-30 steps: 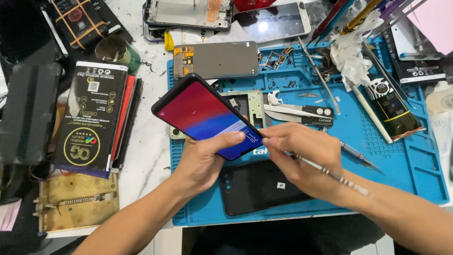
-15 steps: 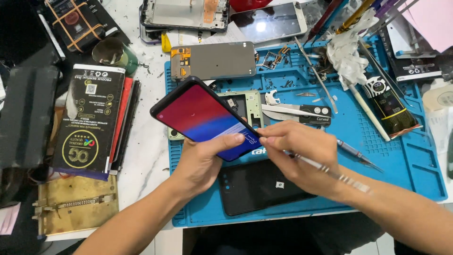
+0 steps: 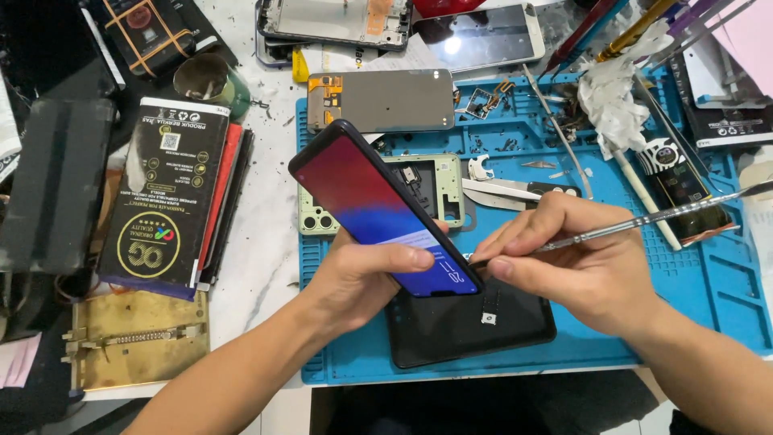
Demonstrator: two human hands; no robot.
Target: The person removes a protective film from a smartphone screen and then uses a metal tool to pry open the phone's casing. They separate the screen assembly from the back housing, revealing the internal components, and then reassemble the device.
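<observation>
My left hand [image 3: 364, 280] grips a smartphone [image 3: 366, 201] with a lit red-to-blue screen, tilted up over the blue work mat [image 3: 708, 298]. The thumb lies across the screen near its lower end. My right hand [image 3: 576, 262] holds a thin metal pry tool [image 3: 644, 219] like a pen, its tip touching the phone's lower right edge. Under both hands a black rear cover [image 3: 475, 322] lies flat on the mat. A pale green phone frame [image 3: 439, 181] with camera holes sits behind the phone.
A grey display panel [image 3: 386, 101] lies at the mat's top left. Tweezers, a knife [image 3: 515, 189], crumpled tissue [image 3: 616, 93] and another dark phone [image 3: 684, 189] crowd the right. Boxed screen protectors [image 3: 165, 185] and a brass jig [image 3: 137, 338] sit on the left.
My right hand turned so the pry tool's handle now points up and right instead of down and right. The phone tilted more steeply in my left hand.
</observation>
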